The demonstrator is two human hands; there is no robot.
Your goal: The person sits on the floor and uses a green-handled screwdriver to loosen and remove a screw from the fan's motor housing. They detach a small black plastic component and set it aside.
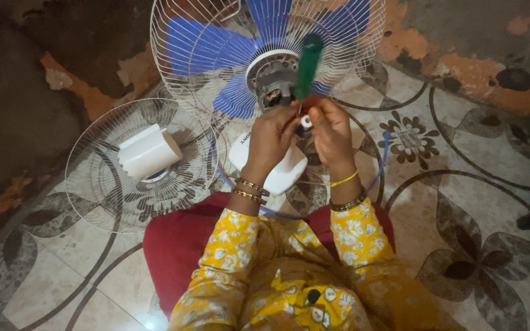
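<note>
Here, green-handled screwdriver [308,66] stands upright by fan motor [275,83].

Floral-patterned tile floor [461,202], peeling orange-grey wall [480,49], dim light

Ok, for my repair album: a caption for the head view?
Both hands hold a green-handled screwdriver before an open blue-bladed fan.

Left hand [272,136] and right hand [331,132] raised together, fingers curled, wrists close, forearms converging
</note>
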